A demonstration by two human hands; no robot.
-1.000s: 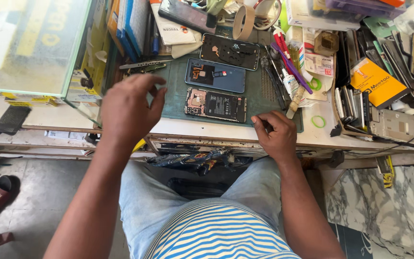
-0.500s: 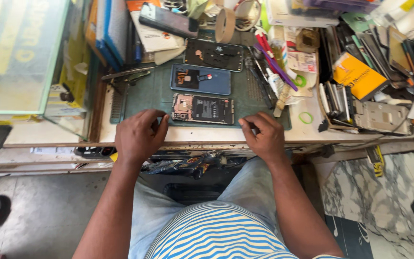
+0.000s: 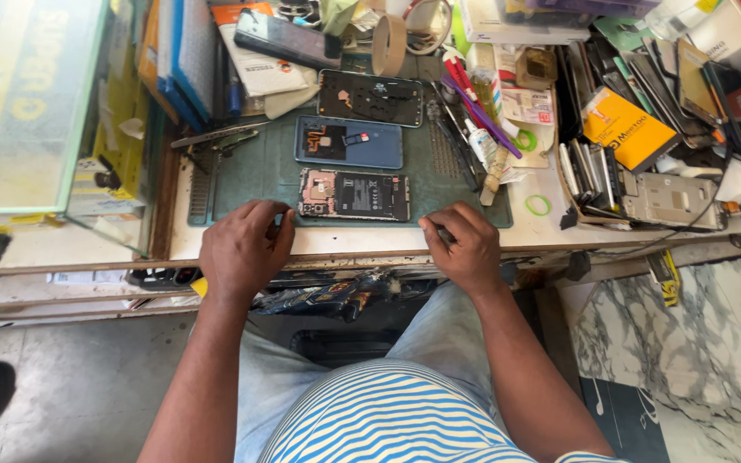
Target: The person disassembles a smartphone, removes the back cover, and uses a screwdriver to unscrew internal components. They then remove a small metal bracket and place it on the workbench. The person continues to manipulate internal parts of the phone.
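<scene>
— Head view has both of the person's hands at the near edge of the green work mat (image 3: 259, 184). The left hand (image 3: 242, 249) lies palm down, fingers loosely curled and together, holding nothing, just beside the lower left corner of the opened phone (image 3: 353, 195).

— And the right hand (image 3: 465, 247)?

— It is curled over something slim and dark at the mat's lower right edge, perhaps a small tool; whether the fingers truly grip it cannot be told. It rests near the phone's right end without touching it.

— Where does the phone sit?

— Flat on the mat, back cover off, battery and board exposed, nearest the person. Behind it lie a blue back panel (image 3: 349, 142) and, farther off, a dark frame (image 3: 370, 98).

— Which step does this look like?

— By judgement, a pause in the teardown: the phone is already open, neither hand on it. The next move would call for one hand to steady the phone and a fine tool placed precisely on the small parts inside.
</scene>
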